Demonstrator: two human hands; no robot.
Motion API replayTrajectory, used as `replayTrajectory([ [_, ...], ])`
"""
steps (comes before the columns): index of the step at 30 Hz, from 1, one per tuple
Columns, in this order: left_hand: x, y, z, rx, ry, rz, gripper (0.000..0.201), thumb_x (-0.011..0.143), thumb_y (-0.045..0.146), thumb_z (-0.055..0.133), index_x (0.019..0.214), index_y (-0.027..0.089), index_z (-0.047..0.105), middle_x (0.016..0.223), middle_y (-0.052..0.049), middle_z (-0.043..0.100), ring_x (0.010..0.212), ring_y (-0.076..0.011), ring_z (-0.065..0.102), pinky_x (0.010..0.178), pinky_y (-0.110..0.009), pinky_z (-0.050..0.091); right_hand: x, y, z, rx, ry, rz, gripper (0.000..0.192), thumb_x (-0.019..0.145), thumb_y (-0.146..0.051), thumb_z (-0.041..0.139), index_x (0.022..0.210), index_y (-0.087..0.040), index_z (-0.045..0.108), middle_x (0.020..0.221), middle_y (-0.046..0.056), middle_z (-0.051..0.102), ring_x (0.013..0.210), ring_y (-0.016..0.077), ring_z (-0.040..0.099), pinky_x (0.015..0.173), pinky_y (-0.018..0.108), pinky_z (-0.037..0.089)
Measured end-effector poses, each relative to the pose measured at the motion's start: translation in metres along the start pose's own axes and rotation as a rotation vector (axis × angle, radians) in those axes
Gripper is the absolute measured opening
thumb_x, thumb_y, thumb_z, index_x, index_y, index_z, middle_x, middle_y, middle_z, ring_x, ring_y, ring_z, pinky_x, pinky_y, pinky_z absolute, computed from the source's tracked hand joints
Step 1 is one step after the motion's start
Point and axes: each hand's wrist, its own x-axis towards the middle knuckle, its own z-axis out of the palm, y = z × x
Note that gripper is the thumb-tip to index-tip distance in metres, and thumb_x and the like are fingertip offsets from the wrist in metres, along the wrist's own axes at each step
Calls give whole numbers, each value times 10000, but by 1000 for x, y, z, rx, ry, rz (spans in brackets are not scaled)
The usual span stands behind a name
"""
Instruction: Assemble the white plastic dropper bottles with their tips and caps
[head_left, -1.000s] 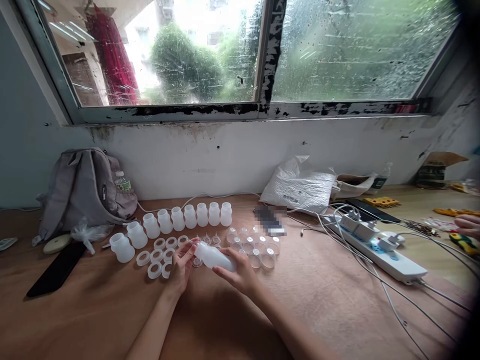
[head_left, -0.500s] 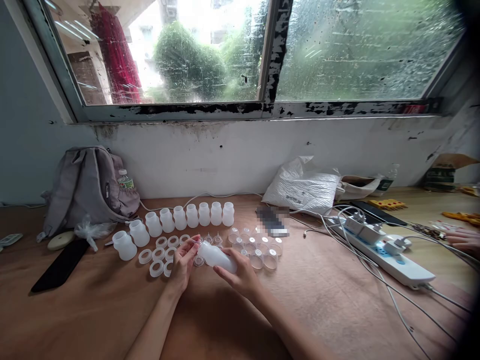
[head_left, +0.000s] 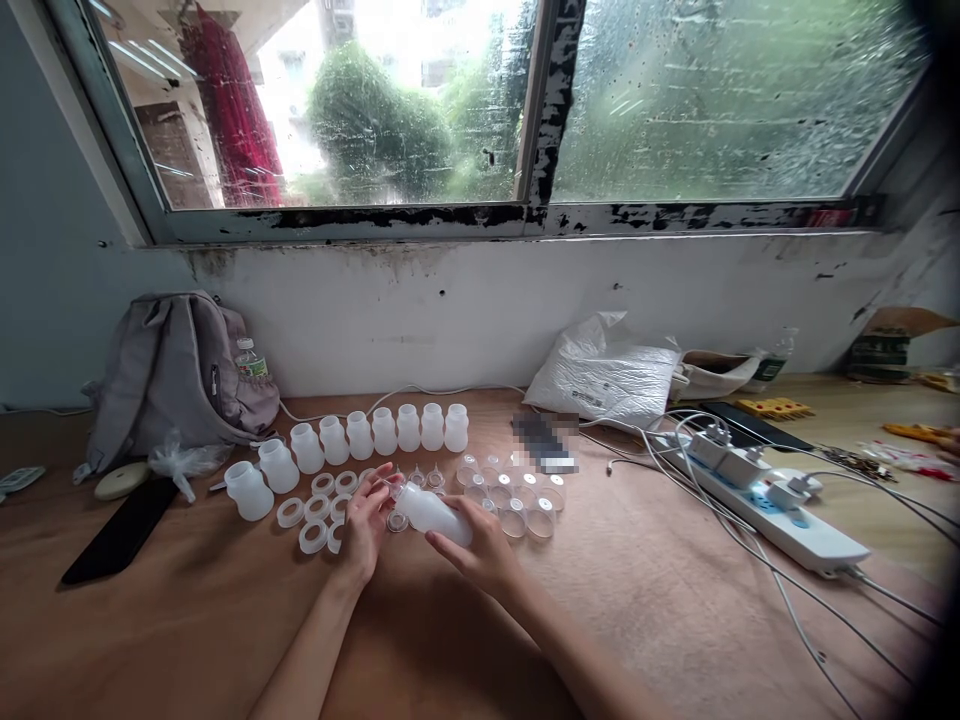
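On desk (head_left: 225,620): right hand (head_left: 480,548) grips one translucent white plastic bottle (head_left: 431,513), left fingers (head_left: 375,490) pinch its neck; nine bottles (head_left: 360,436), loose rings (head_left: 313,512), clear caps (head_left: 517,490) unassembled.

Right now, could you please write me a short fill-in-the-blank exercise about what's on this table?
1. The right hand holds a translucent white ____ on its side.
2. The left hand is at the neck end of the bottle.
3. The backpack is ____ in colour.
4. The power strip lies to the person's ____.

Missing: bottle; grey; right
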Motion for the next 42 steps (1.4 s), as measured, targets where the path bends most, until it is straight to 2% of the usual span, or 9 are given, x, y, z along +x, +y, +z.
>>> replayTrajectory([
  [5, 0, -1, 0, 36, 21, -32, 406, 631, 257, 682, 1014, 178, 568, 814, -28, 620, 745, -126, 572, 659, -213, 432, 0, -1, 0, 9, 8, 6, 309, 711, -341, 605, 972, -179, 563, 925, 80, 630, 807, 211, 590, 685, 307, 465],
  [10, -1, 1, 3, -35, -28, -37, 359, 659, 276, 661, 994, 202, 555, 949, -39, 619, 843, -140, 574, 724, -231, 436, 1, -1, 2, 40, 44, 26, 298, 722, -346, 595, 970, -186, 554, 897, 66, 635, 778, 199, 596, 681, 302, 470],
  [13, -1, -1, 3, 8, 4, -32, 330, 648, 286, 675, 941, 188, 559, 834, -22, 623, 751, -126, 580, 654, -211, 436, 1, -1, 3, 25, 83, 6, 334, 711, -339, 602, 1003, -186, 547, 950, 83, 617, 846, 215, 579, 718, 318, 463],
  [19, -1, 1, 3, -48, -52, -74, 351, 610, 256, 703, 921, 181, 559, 878, -48, 629, 789, -154, 589, 690, -241, 446, 3, -6, 2, 268, -74, 185, 268, 757, -425, 525, 794, -166, 587, 690, 11, 615, 604, 160, 576, 518, 244, 447],
  [26, -8, -3, 9, 68, 0, -58, 390, 651, 326, 671, 979, 162, 539, 905, -70, 623, 772, -165, 600, 628, -232, 449, -4, -4, 10, 79, 92, 74, 341, 707, -368, 598, 992, -188, 546, 937, 77, 608, 827, 224, 565, 712, 328, 447],
  [30, -7, 0, 7, 52, -40, -83, 488, 606, 298, 709, 1042, 176, 527, 864, -58, 631, 706, -150, 604, 615, -232, 449, -2, -7, 8, 282, -59, 181, 264, 766, -415, 525, 862, -174, 574, 751, 21, 614, 652, 164, 569, 564, 250, 446],
  [33, -7, 3, 9, 19, -67, -83, 505, 615, 309, 701, 1075, 204, 520, 903, -54, 630, 718, -145, 604, 641, -240, 450, -2, -12, 8, 340, -75, 233, 274, 786, -424, 495, 833, -164, 566, 728, 16, 607, 632, 154, 565, 531, 234, 443],
  [38, -19, 1, 19, -53, -84, -196, 499, 682, 439, 617, 1118, 229, 491, 958, -59, 626, 771, -169, 606, 685, -276, 452, -11, -11, 22, 69, 83, 27, 293, 754, -330, 556, 1010, -199, 500, 915, 68, 599, 800, 206, 569, 676, 313, 474],
  [42, -30, -5, 27, -51, 17, -200, 382, 678, 389, 635, 997, 201, 541, 904, -51, 639, 764, -177, 609, 668, -273, 453, -20, -8, 33, -67, 104, -91, 399, 695, -268, 611, 1050, -198, 440, 964, 94, 574, 850, 238, 554, 699, 348, 468],
])
